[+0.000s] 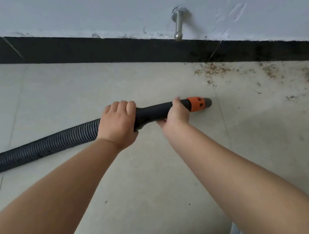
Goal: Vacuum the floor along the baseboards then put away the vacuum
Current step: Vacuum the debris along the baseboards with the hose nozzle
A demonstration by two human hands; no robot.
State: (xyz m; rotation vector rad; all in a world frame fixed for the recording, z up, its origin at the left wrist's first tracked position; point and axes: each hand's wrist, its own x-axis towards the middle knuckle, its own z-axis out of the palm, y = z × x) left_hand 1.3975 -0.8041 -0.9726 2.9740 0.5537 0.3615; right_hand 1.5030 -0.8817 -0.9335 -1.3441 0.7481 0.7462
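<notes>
Vacuuming along the baseboard (102, 51) is under way. Left hand (118, 124) is gripping the black handle (154, 111) where the ribbed hose (36, 146) joins it; right hand (176, 112) is curling round it nearer the orange collar (196, 104). Nozzle tip (208, 102) is lying low over the floor (69, 92), apart from the crumb debris (210, 69) gathering farther right against the baseboard. Next move, in my judgement, is calling for pushing the tip farther and rightward into that debris.

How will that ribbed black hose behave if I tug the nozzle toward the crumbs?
The corrugated hose curves along the floor, so it is probably floppy and will likely trail, dragging on the tile. The black handle looks rigid; both hands grip it, so the nozzle should steer predictably.
</notes>
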